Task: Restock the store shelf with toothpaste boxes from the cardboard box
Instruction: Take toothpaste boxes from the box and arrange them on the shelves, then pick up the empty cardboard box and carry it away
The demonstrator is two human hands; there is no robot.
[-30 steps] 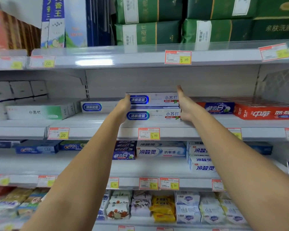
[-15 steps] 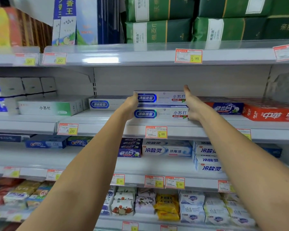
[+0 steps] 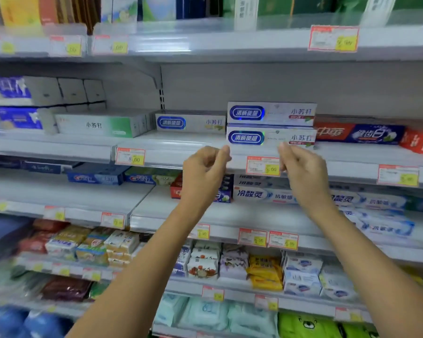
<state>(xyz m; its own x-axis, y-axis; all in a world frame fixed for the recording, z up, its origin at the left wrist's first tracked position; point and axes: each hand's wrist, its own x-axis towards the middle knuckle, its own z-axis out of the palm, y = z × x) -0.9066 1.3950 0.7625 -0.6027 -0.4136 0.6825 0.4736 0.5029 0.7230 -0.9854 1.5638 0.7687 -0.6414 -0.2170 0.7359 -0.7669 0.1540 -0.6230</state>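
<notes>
Left hand (image 3: 205, 172) and right hand (image 3: 303, 172) withdrew (slack, empty) from toothpaste boxes (image 3: 271, 136) on shelf (image 3: 181, 142)

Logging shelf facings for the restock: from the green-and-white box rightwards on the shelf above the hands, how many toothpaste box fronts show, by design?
White boxes with blue oval: 3
Green-and-white box: 1
Red boxes: 2, one cut off at the frame edge
Total: 6
</notes>
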